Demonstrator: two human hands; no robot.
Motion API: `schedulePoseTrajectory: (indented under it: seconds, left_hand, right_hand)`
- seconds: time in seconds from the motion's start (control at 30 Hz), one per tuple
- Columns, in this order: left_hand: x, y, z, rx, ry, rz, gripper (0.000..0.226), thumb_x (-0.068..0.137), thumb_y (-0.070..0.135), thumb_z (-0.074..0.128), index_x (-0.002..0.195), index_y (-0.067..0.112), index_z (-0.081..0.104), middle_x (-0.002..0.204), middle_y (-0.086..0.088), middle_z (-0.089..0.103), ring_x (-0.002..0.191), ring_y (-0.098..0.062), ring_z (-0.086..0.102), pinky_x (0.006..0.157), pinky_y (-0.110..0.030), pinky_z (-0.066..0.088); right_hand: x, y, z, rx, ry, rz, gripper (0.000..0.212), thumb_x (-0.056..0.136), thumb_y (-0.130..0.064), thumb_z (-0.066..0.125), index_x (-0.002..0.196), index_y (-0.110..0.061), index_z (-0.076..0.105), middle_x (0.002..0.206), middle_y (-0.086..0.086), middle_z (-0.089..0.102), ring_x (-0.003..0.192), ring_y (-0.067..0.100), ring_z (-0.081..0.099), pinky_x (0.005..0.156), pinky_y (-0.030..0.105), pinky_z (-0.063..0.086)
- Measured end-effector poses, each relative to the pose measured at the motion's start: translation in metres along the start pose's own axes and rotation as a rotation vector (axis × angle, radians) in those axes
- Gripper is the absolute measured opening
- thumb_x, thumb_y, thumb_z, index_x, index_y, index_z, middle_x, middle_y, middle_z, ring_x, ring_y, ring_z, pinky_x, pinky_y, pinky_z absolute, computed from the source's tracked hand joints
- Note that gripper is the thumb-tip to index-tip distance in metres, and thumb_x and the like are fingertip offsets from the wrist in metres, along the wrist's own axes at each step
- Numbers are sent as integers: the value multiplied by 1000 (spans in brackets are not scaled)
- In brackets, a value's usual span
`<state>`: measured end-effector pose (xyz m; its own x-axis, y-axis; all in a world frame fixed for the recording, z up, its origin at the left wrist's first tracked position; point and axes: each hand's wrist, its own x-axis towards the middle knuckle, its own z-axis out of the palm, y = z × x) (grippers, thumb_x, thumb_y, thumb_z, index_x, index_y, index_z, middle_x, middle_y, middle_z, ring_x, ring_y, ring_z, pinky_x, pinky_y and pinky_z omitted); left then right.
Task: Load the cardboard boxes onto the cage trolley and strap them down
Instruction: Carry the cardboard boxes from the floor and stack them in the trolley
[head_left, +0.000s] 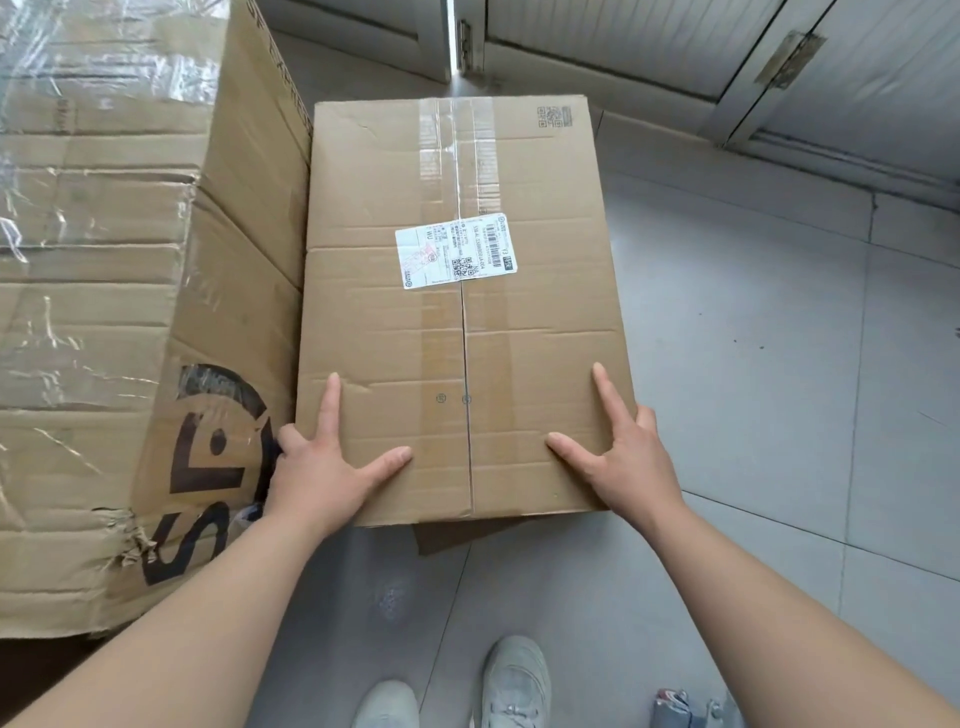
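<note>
Left hand (322, 467) and right hand (623, 457) clamp the cardboard box (457, 322) at its near corners beside the big taped box (130, 312), 2 digits splayed on top, others hooked over the sides, likely for balanced lifting.

the floor (727, 364) is laid with pale grey tiles, with thin joints and a few dark specks at the right. a large cardboard box (104, 312), wrapped in crinkled clear tape and printed with big dark letters, stands on it at the left, its near lower corner torn. just beside it is a smaller cardboard box (457, 312) with a white label on top; whether its base rests on the tiles cannot be told. a brown cardboard flap (452, 535) shows under its near edge. two pale shoes (514, 680) stand on the tiles nearer the camera, and a small coloured object (680, 706) lies at the bottom right, too cut off to name.
</note>
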<state>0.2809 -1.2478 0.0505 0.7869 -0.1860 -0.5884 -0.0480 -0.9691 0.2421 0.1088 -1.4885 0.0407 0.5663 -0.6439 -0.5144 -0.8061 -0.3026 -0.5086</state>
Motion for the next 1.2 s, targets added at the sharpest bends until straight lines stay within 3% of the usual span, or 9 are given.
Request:
schedulePoseTrajectory:
  seconds: [0.17,0.27,0.37,0.63,0.97,1.2]
  left_hand:
    - [-9,5,0,-34,47,-3,113,40,97,41,129,67,-21,130,-12,31,105,-37,54,85,-44,46]
    - [-16,13,-5,-36,93,-11,113,42,96,42,136,64,-12,132,-11,32,111,-36,52,89,-44,44]
    - [-24,26,-21,-42,142,-9,111,46,94,48,140,60,-1,137,-11,32,119,-35,49,95,-44,42]
    - [-58,81,-82,89,125,99,107,53,94,44,145,51,9,133,-8,36,114,-31,52,89,-40,45]
    - [-157,146,-188,64,130,310,105,54,89,52,144,51,15,136,-10,37,118,-32,52,95,-40,44]
    - [-265,182,-277,81,163,501,113,45,94,39,146,48,16,130,-12,42,111,-35,54,89,-41,46]
  right_hand:
    - [1,0,-3,-17,81,16,89,62,-79,58,132,-71,4,133,-1,38,102,22,58,85,37,49]
    - [-2,-5,-13,-55,131,28,89,62,-80,56,137,-65,10,128,-3,41,98,21,59,83,35,46]
    - [-8,-14,-32,-78,170,43,89,62,-80,55,140,-60,16,128,-4,43,101,21,59,85,35,42]
    - [-49,-33,-110,-69,224,167,91,56,-83,54,139,-55,27,125,-6,49,110,20,56,87,36,40]
    - [-168,-79,-227,-23,394,229,92,56,-84,50,140,-54,26,123,-5,50,107,20,58,86,35,42]
    - [-289,-117,-312,15,531,279,91,59,-83,52,141,-53,26,127,-2,50,109,22,57,87,35,44]
